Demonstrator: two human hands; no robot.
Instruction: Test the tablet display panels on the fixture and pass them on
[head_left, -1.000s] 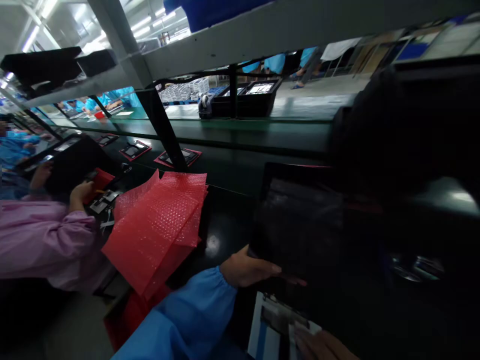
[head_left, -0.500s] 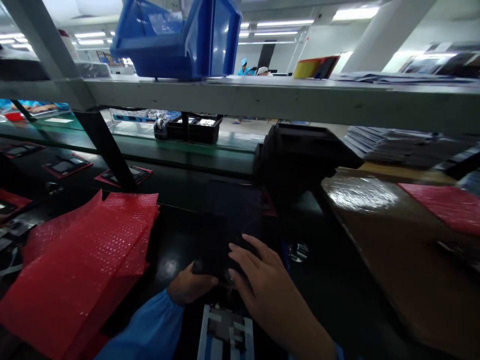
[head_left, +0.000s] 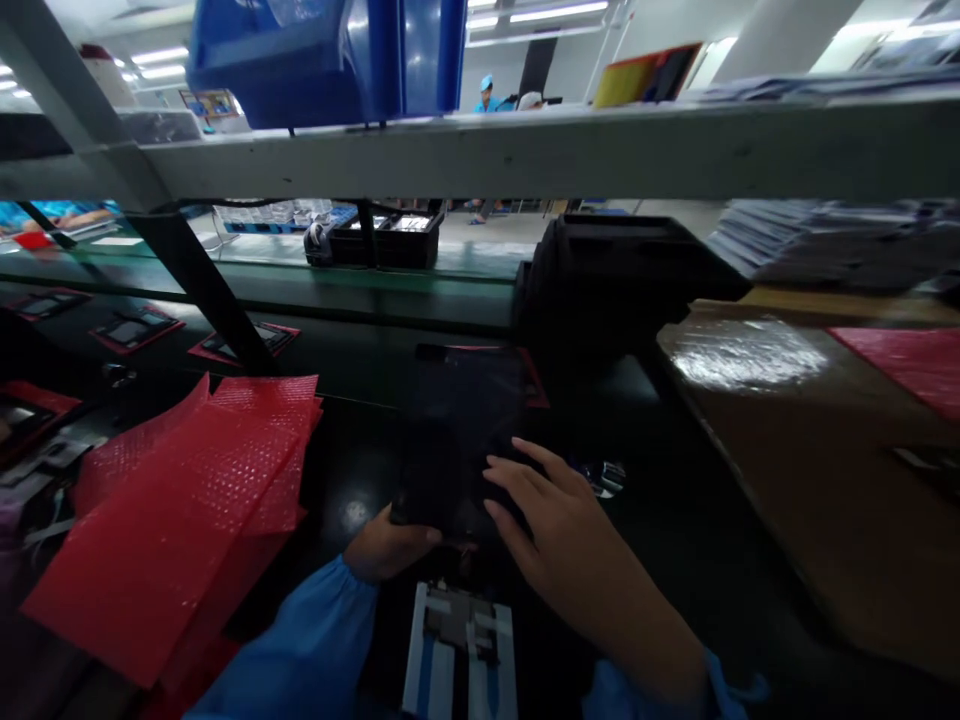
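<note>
A dark, flat glass-fronted panel (head_left: 457,430), possibly a tablet, is tilted up above the black bench. My left hand (head_left: 390,545), in a blue sleeve, grips its lower left edge. My right hand (head_left: 570,530) lies with spread fingers against its lower right part. Just below both hands, a white and blue rectangular fixture (head_left: 459,650) sits on the bench. A stack of red bubble-wrap bags (head_left: 172,530) lies to the left of my left hand.
Red-edged pads holding dark panels (head_left: 244,340) line the bench's far side. A grey shelf beam (head_left: 480,150) carries a blue bin (head_left: 322,60). A black padded case (head_left: 622,280) stands right of the panel, beside a stack of sheets (head_left: 825,240) and a brown tabletop (head_left: 787,480).
The view has swung from a steep tilt to nearly level, and the pink-sleeved arm has left the view. My right hand has come up onto the panel and slid slightly right.
</note>
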